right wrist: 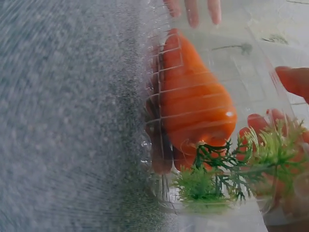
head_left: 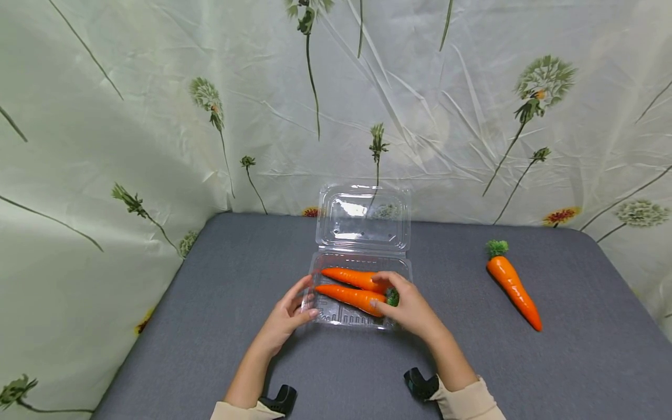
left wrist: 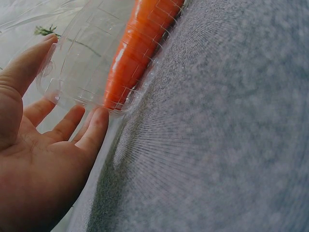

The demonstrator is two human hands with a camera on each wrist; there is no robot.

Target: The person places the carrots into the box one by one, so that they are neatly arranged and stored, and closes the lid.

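Note:
Two orange carrots with green tops, a back carrot (head_left: 349, 276) and a front carrot (head_left: 353, 297), lie side by side in a clear plastic clamshell box (head_left: 328, 319). Their tips point left. My left hand (head_left: 287, 315) touches the box's left end, thumb at the rim and fingers spread along the wall in the left wrist view. Over the carrots' leafy ends hovers my right hand (head_left: 408, 304). In the right wrist view its thumb stands apart from the carrot (right wrist: 198, 96), with other fingers partly hidden behind the greens (right wrist: 207, 188).
A third carrot (head_left: 514, 289) lies on the grey cloth-covered table (head_left: 577, 361) at the right. The clear lid (head_left: 362, 219) stands raised behind the box, near the floral curtain (head_left: 446, 116). Black wrist cameras are worn on both wrists.

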